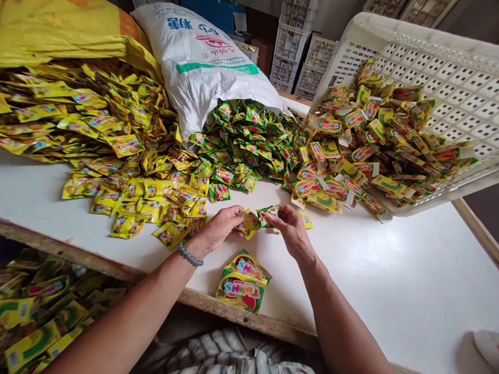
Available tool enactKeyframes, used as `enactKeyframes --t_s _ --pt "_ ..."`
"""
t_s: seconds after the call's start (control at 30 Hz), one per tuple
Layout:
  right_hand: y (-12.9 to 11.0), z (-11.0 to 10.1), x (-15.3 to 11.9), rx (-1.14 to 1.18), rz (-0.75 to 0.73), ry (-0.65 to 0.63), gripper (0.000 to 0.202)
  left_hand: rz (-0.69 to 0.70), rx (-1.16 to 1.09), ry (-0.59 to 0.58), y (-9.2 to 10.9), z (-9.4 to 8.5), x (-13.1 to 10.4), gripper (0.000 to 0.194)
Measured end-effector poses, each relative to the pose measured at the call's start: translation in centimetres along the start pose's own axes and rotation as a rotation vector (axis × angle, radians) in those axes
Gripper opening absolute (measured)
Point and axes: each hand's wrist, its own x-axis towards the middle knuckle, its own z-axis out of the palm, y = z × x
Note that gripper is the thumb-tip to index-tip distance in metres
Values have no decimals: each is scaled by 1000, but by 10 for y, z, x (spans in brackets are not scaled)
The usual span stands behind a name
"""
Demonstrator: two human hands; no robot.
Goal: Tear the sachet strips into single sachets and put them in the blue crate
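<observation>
Head view: fingertip pinches, cartons near the edge.
The left hand [219, 230] is closed on a yellow packet [248, 225], the right hand [292, 228] on a green packet [267, 215], both over the surface [399, 273]. A slack pinch could drop either; a low sweep of the left forearm [143, 304] could knock the overlapping cartons [239, 291] off the near edge.

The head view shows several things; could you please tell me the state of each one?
Left hand: pinching a yellow packet.
Right hand: pinching a green packet.
Yellow sack: open, more yellow packets spilling out.
White sack: lying open, more green packets spilling out.
White basket: tilted, small cartons spilling onto the table.
TWINS cartons: overlapping, lying on the table.
Crates: stacked.
</observation>
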Motion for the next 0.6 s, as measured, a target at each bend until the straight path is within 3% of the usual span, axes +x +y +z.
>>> enactKeyframes --t_s 0.13,0.3,0.47,0.6 --pt "0 0 -2 -241 -34 -105 36 1 39 -39 1 2 -2 48" --pt "3 -2 -2 -531 -62 -77 23 37 262 -121 0 3 -5 39" --pt "-11 -6 -7 -551 29 -260 31 119 315 -192 1 4 -6 56" --pt "-19 -17 -6 -595 24 -238 35 145 356 -185 0 7 -3 77"
